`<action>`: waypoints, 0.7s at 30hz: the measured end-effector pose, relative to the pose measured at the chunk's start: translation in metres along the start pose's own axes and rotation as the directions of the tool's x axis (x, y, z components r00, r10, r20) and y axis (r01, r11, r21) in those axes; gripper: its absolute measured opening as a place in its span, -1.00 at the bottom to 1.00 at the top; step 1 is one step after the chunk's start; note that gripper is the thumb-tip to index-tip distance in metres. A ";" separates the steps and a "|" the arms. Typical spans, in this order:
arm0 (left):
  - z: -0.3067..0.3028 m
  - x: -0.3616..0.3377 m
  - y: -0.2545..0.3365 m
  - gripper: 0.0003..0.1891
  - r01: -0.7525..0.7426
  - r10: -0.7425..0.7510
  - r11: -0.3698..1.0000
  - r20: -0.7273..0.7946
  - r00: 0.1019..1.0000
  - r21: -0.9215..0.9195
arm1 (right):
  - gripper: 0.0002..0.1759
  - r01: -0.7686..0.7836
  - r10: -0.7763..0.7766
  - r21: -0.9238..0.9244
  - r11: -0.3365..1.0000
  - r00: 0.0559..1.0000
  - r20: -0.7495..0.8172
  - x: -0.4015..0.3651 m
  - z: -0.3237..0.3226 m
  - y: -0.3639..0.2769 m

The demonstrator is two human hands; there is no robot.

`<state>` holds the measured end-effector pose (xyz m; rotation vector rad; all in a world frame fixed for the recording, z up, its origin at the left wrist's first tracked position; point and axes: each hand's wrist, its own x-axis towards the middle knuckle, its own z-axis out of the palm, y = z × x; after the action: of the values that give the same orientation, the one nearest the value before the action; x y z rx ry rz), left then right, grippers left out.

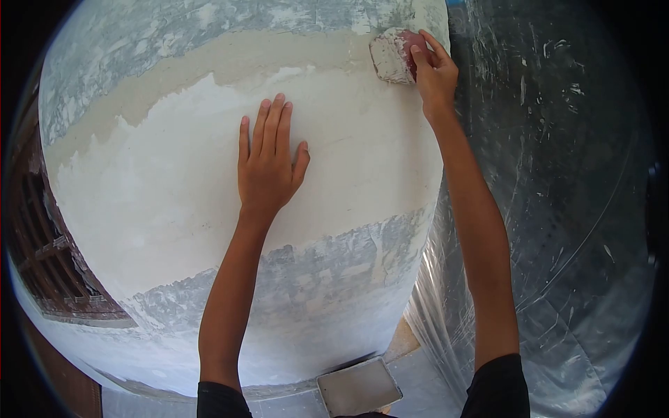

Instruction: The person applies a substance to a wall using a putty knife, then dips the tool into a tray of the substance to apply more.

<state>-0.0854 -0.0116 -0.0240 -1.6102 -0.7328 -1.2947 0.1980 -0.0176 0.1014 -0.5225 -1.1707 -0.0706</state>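
The right hand [437, 78] is closed around a reddish pad [404, 56], thumb on the near face and fingers wrapped over its right edge, at the upper right of the wall [167, 188]. White filler [389, 60] lies thick and uneven over the pad's left part, just beside the gripping fingertips, and the pad is at the wall's surface (whether its far face touches there cannot be told). Left of that grip and lower, the left hand [268, 164] is open, palm toward the smooth pale part of the wall, fingers stretched upward and thumb out to the right. Leading left from the pad is a beige band [209, 66] with a ragged lower edge, and above the band the wall is mottled blue-grey. Well below the grip, a rough grey patch [306, 272] crosses the wall, and farther down sits a shallow rectangular tray [393, 378]. To the right of the grip hangs clear plastic sheeting [557, 209], creased and flecked with white. Far to the left, beyond the open hand, dark brown slats [52, 265] line the wall's edge.
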 end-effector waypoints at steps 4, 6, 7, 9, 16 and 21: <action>0.001 -0.001 0.000 -0.36 -0.002 0.002 1.000 0.004 1.000 0.005 | -0.56 -0.014 0.060 0.151 0.989 0.950 -0.307 0.014 -0.003 0.011; 0.000 -0.001 -0.001 -0.36 0.001 -0.001 1.000 0.004 1.000 0.006 | -0.56 -0.035 0.097 0.232 0.972 0.960 -0.263 0.006 -0.002 0.008; 0.001 -0.001 0.000 -0.36 0.001 -0.001 1.000 0.008 1.000 0.001 | -0.55 0.000 0.021 0.133 0.991 0.987 -0.157 0.002 -0.002 0.009; 0.001 -0.001 0.000 -0.36 0.000 0.000 1.000 0.005 1.000 0.000 | -0.54 0.043 -0.041 0.035 0.998 0.998 -0.041 0.001 -0.003 0.012; 0.000 -0.001 0.000 -0.36 0.003 -0.003 1.000 0.010 1.000 0.011 | -0.52 -0.012 0.026 0.105 0.994 0.990 -0.137 -0.001 -0.007 0.009; 0.000 -0.002 0.001 -0.37 0.001 -0.001 1.000 0.004 1.000 0.014 | -0.54 -0.045 0.086 0.146 0.988 0.955 -0.284 0.008 -0.011 0.021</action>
<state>-0.0851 -0.0114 -0.0258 -1.6019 -0.7440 -1.2841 0.2177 -0.0025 0.0980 -0.4119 -0.8636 -0.0078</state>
